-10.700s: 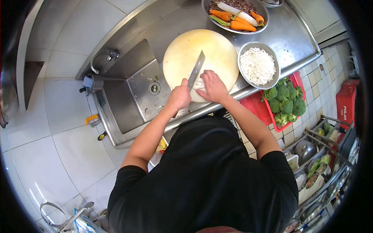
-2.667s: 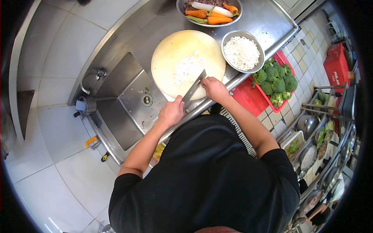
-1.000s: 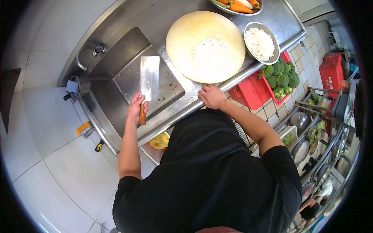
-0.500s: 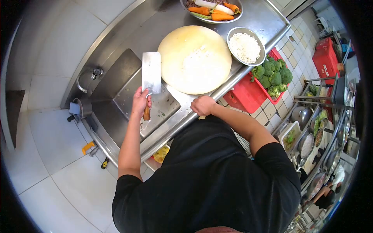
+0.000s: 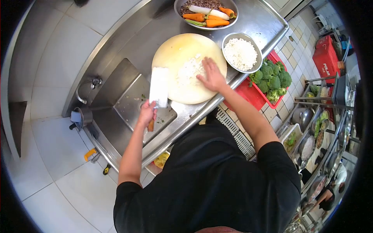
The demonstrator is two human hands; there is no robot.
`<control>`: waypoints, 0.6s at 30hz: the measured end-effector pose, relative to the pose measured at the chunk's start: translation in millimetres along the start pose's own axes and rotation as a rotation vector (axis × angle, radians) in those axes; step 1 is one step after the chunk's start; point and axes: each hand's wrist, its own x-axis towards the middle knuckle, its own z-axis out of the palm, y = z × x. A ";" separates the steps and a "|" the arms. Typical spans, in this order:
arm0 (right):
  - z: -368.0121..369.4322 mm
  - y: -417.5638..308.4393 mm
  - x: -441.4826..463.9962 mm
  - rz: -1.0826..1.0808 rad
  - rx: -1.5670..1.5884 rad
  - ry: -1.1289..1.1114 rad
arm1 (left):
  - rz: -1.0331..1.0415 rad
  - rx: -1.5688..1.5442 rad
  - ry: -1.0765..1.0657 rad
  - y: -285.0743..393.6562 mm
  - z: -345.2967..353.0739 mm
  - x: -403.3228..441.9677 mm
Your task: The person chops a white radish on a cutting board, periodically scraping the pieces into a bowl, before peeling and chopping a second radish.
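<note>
- Cleaver (image 5: 159, 86): broad, flat, rectangular metal blade, bright with glare; brown handle, clasped in left grip (image 5: 147, 113). Blade face up, across left edge of board in view; contact with board impossible to tell.
- Right grip (image 5: 212, 76): released, fingers spread, palm down over right side of board, at edge of white bits.
- White bits (image 5: 189, 72): small, irregular, matt; in a loose patch at middle of board.
- Board (image 5: 171, 50): thick, round, cream-yellow, smooth; on bench (image 5: 268, 24) of brushed metal, beside sink (image 5: 126, 91).
- Small bowl (image 5: 224, 51): round, metal, heaped with white chopped pieces (image 5: 240, 54); just right of board.
- Large bowl (image 5: 177, 12): round, metal, beyond board; smooth orange carrots (image 5: 217, 23) and long white radish (image 5: 209, 12) over grainy brown pieces (image 5: 211, 4).
- Basket (image 5: 277, 58): red, beyond bench edge, at right; knobbly green broccoli (image 5: 274, 83) inside.
</note>
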 end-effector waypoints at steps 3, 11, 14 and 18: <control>9.1 -42.8 -17.6 0.133 0.219 -0.061 | -0.055 -0.056 0.063 -13.0 59.8 -16.5; 17.3 -98.3 -8.1 0.340 0.319 0.154 | 0.018 -0.164 0.033 6.4 184.4 -20.8; 22.6 -92.8 -7.3 0.344 0.388 0.203 | 0.033 -0.202 -0.021 5.5 195.3 -21.1; 19.2 -93.3 -12.0 0.271 0.448 0.292 | 0.024 -0.307 -0.073 0.9 193.7 -25.9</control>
